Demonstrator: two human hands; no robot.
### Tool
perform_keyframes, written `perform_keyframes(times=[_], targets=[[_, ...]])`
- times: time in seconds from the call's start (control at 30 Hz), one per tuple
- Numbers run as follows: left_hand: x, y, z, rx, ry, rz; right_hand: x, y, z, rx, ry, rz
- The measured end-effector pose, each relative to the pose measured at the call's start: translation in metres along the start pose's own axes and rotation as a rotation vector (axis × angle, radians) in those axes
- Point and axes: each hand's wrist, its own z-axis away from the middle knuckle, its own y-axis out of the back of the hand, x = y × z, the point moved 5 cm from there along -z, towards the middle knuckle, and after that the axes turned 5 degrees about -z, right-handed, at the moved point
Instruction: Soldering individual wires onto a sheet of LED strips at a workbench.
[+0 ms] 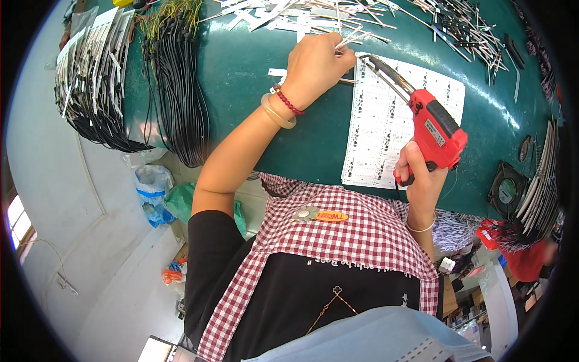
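Note:
My right hand [422, 175] is wrapped round the grip of a red soldering gun [429, 130], with a finger near its black trigger. The gun's metal barrel slants up to the left, and its tip lies close to my left fingertips. Closed in a pinch, my left hand [318, 66] holds thin white wires [351, 40] that stick out past the fingers. What else the fingers grip is hidden. Beneath the gun lies a stack of white printed sheets [380, 133]. A narrow white strip [277, 72] shows beside my left wrist.
Loose white strips with wires [295, 13] spread along the far side of the green table [241, 78]. More strips, with black pieces [464, 30], lie far right. Bundled black cables [178, 90] and wired strips [93, 78] hang over the left edge. A black fan [506, 189] sits at right.

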Motion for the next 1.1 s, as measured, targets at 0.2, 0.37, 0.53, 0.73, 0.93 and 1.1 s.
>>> perform_keyframes(times=[0.2, 0.37, 0.53, 0.73, 0.93, 1.1], targets=[[0.001, 0.000, 0.000, 0.002, 0.008, -0.022, -0.001, -0.006, 0.002, 0.005, -0.001, 0.019], [0.004, 0.002, -0.001, -0.002, -0.005, -0.049, -0.008, -0.005, 0.004, 0.048, 0.059, -0.016], [0.005, 0.007, -0.002, -0.019, -0.105, -0.120, -0.017, 0.004, 0.007, 0.093, 0.118, -0.120], [-0.009, 0.016, -0.009, -0.289, -0.111, -0.028, -0.016, 0.016, 0.013, 0.111, 0.155, -0.199], [-0.012, 0.020, -0.006, -0.268, -0.087, -0.097, -0.008, 0.028, 0.016, 0.122, 0.155, -0.220], [-0.018, 0.023, -0.006, -0.352, -0.128, 0.176, -0.002, 0.039, 0.022, 0.126, 0.152, -0.295]])
